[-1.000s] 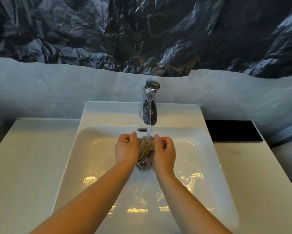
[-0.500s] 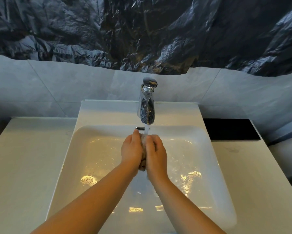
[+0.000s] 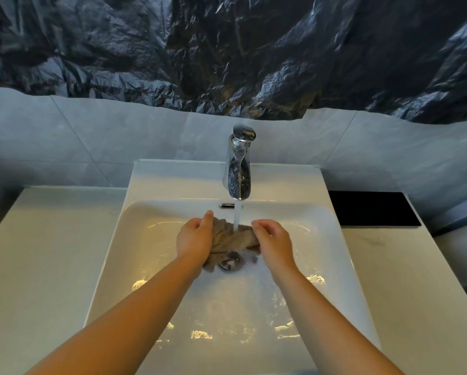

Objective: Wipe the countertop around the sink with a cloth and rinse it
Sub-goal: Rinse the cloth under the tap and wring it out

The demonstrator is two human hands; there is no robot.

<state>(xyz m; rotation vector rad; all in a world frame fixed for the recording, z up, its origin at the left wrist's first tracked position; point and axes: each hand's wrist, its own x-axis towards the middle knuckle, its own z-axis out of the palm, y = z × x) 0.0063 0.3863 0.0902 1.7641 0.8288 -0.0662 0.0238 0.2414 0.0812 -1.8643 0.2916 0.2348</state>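
Two grips are carrying out the rinse step: the left grip point(image 3: 194, 240) and the right grip point(image 3: 274, 239) are each clenching one end of the cloth point(image 3: 231, 238), which is stretching between them under the tap point(image 3: 239, 169) stream, so the next move is probably calling for a firm opposing twist to wring it.

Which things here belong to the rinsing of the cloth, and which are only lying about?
For the job: cloth, held by left hand and right hand; faucet; running water; sink; countertop.
Only lying about: black panel beside the sink; dark plastic sheet on the wall.
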